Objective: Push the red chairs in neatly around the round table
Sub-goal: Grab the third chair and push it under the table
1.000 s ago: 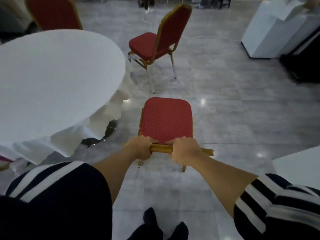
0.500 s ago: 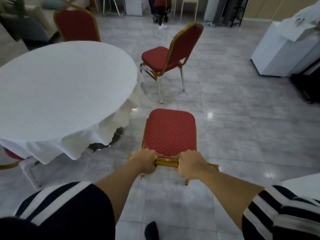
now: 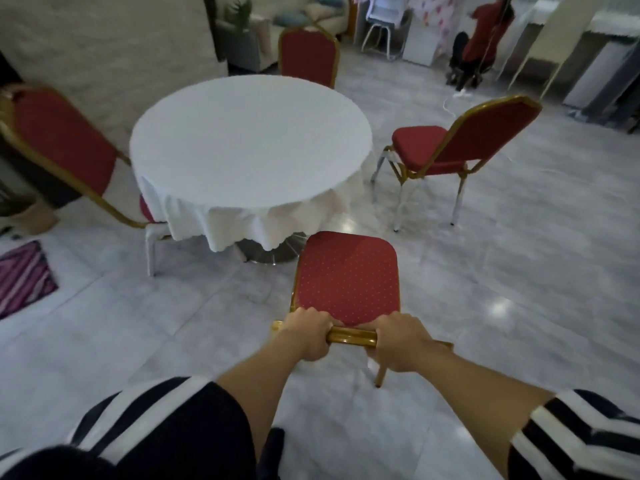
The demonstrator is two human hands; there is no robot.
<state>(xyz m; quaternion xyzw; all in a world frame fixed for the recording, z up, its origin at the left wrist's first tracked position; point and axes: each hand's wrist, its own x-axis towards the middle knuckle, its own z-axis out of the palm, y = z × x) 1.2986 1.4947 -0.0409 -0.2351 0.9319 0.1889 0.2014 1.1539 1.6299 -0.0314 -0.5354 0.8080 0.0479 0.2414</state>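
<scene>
Squarely beyond both hands' grip (image 3: 351, 336): chair (image 3: 348, 277)

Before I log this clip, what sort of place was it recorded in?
Probably a banquet or function room, though a sofa at the back leaves that unsure. A round table under a white cloth stands on a polished tile floor, ringed by red gold-framed banquet chairs.

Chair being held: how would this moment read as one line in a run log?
both hands grip top rail of near chair | seat not yet under table | right chair also out
</scene>
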